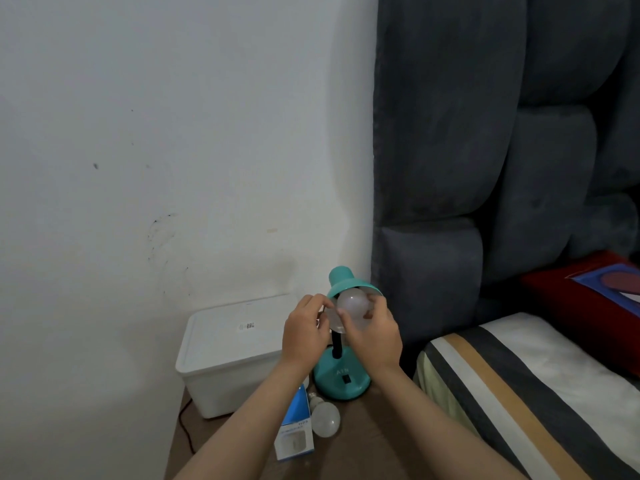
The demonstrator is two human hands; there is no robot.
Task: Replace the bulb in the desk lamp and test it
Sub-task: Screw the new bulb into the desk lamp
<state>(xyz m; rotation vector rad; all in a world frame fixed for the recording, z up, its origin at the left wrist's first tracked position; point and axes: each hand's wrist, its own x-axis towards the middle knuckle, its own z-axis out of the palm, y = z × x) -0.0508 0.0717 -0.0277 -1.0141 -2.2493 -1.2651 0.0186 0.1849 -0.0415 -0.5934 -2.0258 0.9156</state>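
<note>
A teal desk lamp stands on a brown bedside table [367, 441], with its base [341, 379] near the wall and its shade [341, 280] tilted towards me. A frosted white bulb [353, 303] sits in the mouth of the shade. My right hand [375, 336] has its fingers wrapped around this bulb from the right. My left hand [304, 329] pinches the shade's lower left rim beside the bulb. The socket is hidden. A second white bulb [323, 419] lies on the table in front of the base, next to a blue and white bulb box [294, 436].
A white lidded plastic box [232, 355] stands left of the lamp against the white wall. A black cord [183, 427] hangs off the table's left edge. A dark grey padded headboard [467, 168] and a bed with a striped cover [519, 386] fill the right side.
</note>
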